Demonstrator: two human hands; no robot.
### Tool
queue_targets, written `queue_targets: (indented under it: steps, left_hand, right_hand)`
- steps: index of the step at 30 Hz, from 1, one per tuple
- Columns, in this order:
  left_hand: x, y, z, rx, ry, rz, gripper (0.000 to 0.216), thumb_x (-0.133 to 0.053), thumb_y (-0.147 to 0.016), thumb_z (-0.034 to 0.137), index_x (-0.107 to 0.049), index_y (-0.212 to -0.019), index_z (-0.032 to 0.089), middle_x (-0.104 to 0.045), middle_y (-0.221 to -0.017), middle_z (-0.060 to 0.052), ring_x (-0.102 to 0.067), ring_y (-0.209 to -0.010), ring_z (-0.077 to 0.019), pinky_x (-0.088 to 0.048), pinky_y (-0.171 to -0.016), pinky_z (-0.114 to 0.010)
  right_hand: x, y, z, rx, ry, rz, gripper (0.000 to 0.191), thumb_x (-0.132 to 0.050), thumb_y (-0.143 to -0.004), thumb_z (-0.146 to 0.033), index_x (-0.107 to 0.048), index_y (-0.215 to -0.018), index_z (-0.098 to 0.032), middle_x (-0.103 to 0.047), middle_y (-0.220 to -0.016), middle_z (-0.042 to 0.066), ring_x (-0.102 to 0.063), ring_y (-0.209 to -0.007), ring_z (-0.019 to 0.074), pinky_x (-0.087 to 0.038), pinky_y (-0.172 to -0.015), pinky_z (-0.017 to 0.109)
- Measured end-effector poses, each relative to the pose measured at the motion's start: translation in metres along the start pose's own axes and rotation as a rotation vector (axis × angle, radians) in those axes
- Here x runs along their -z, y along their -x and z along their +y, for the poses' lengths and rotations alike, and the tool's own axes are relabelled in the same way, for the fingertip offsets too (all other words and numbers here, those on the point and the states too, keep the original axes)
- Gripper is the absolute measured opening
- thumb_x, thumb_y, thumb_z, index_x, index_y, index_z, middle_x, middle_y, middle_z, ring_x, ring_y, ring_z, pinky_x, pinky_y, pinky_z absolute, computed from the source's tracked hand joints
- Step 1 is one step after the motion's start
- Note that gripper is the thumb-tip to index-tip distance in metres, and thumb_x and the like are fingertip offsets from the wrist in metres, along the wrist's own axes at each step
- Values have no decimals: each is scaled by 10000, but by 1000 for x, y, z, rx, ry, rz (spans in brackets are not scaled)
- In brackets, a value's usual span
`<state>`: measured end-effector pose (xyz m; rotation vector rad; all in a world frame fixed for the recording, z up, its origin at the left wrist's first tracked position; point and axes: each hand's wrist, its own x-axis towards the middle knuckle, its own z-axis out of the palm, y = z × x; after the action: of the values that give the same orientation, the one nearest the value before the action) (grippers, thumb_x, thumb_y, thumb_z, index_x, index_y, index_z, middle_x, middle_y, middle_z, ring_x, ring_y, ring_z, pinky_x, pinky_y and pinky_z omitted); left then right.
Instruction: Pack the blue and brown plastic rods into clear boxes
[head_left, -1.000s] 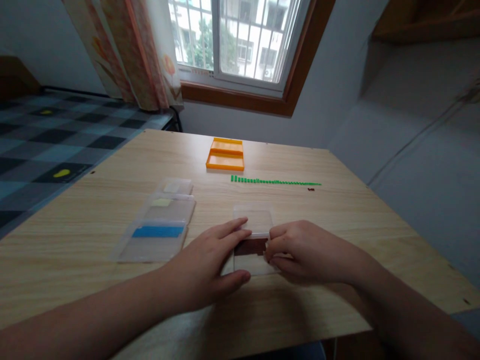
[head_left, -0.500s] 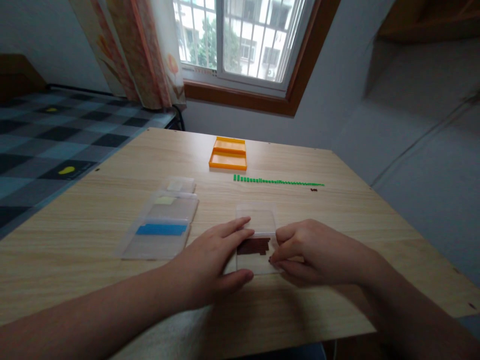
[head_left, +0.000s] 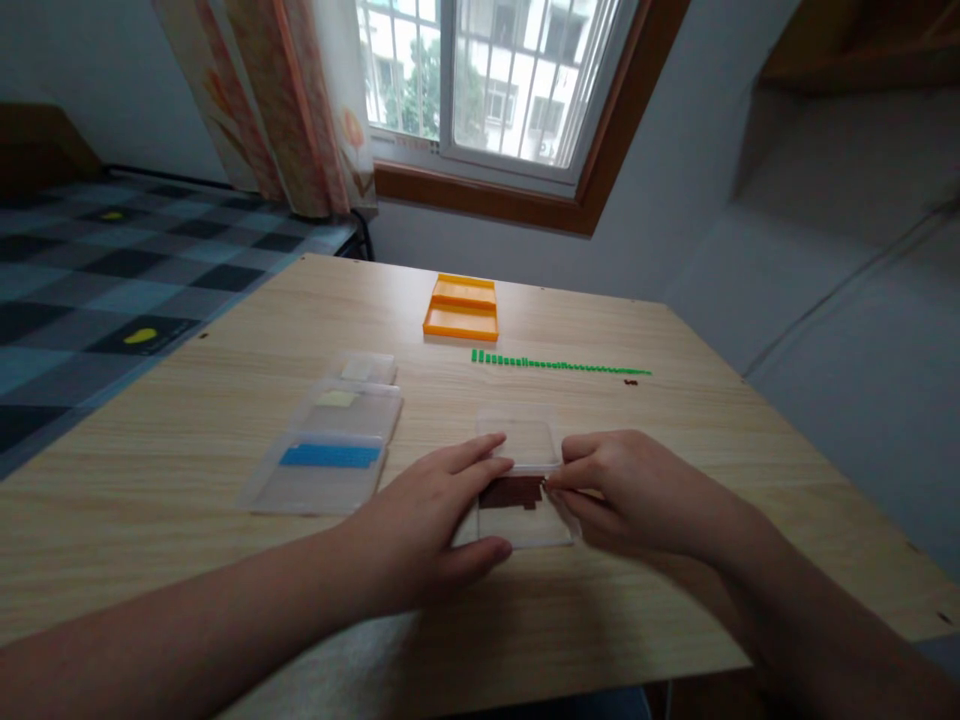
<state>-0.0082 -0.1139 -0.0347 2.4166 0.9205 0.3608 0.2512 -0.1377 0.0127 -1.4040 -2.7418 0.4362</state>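
Observation:
A clear hinged plastic box (head_left: 517,530) lies opened flat in front of me. Dark brown strips (head_left: 510,491) sit side by side in its near half, forming a block with a stepped right edge. My left hand (head_left: 442,520) rests across the box's left side, fingers and thumb spread apart. At the right end of the brown block, my right hand (head_left: 615,490) has thumb and fingertips pinched together on a small brown piece (head_left: 545,484), mostly covered by the fingers.
Left of my hands lies a larger clear box (head_left: 262,495) holding blue strips (head_left: 330,456). Farther back are an orange open box (head_left: 460,333), a long row of small green pieces (head_left: 559,363) and a few small brown bits (head_left: 631,382). A checkered bed (head_left: 225,278) stands left of the table.
My right hand has moved away from me along the box's right side, from below the brown block up to its right end. My left hand stays in place; the view has shifted slightly.

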Motion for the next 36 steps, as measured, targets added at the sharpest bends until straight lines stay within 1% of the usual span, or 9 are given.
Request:
queue_targets:
  steps: [6, 10, 13, 18, 24, 31, 34, 36]
  left_hand:
    - [2, 1, 2, 1, -11, -7, 687, -735, -843, 364, -538, -1477, 183, -394, -1647, -147, -443, -1475, -342, -390, -1199, -504]
    - [3, 0, 3, 4, -11, -11, 680, -733, -843, 357, -542, -1474, 188, -395, -1647, -142, -433, -1483, -335, -391, -1199, -496]
    - [3, 1, 4, 7, -18, -22, 685, -735, -844, 343, -541, -1476, 166, -388, -1649, -152, -430, -1485, -325, -389, -1201, -486]
    - [2, 0, 4, 15, -13, -24, 701, -747, -831, 342, -534, -1481, 187, -392, -1649, -144, -429, -1485, -328, -384, -1202, -491]
    - [2, 0, 4, 6, -20, -15, 692, -741, -835, 339, -538, -1477, 180, -392, -1648, -147, -433, -1484, -320, -388, -1197, -492]
    - [1, -1, 1, -1, -9, -11, 689, -738, -829, 346, -546, -1470, 182, -398, -1645, -147, -440, -1479, -328, -392, -1198, -497]
    - [0, 0, 1, -7, 2, 5, 684, -743, -823, 350, -552, -1463, 202, -408, -1641, -138, -455, -1468, -330, -396, -1194, -497]
    - [0, 0, 1, -11, 12, 15, 677, -742, -827, 351, -553, -1462, 210, -409, -1641, -133, -457, -1466, -334, -395, -1193, -502]
  right_hand:
    - [1, 0, 2, 33, -11, 4, 238, -559, -958, -166, -767, -843, -190, -672, -820, 26, -580, -687, 119, -353, -639, 272]
    - [1, 1, 2, 20, -28, 12, 238, -557, -964, -163, -777, -881, -198, -690, -856, 32, -601, -711, 120, -372, -650, 264]
    - [1, 1, 2, 16, -29, 9, 239, -556, -957, -155, -770, -858, -195, -690, -852, 32, -603, -713, 118, -378, -653, 259]
    - [1, 1, 1, 23, -13, 3, 248, -556, -941, -149, -754, -797, -187, -663, -795, 26, -575, -671, 116, -369, -637, 259]
    - [0, 1, 2, 52, -66, 47, 247, -557, -953, -154, -796, -919, -206, -678, -803, 35, -589, -699, 133, -415, -670, 251]
    - [3, 2, 5, 36, -75, 31, 241, -561, -962, -159, -799, -955, -197, -696, -872, 41, -615, -724, 128, -415, -675, 249]
    - [5, 2, 7, 38, -77, 25, 239, -564, -947, -139, -798, -936, -189, -685, -848, 36, -602, -700, 122, -390, -648, 252]
    - [4, 2, 7, 46, -68, 17, 230, -568, -936, -133, -784, -876, -183, -668, -821, 28, -584, -682, 117, -373, -636, 252]
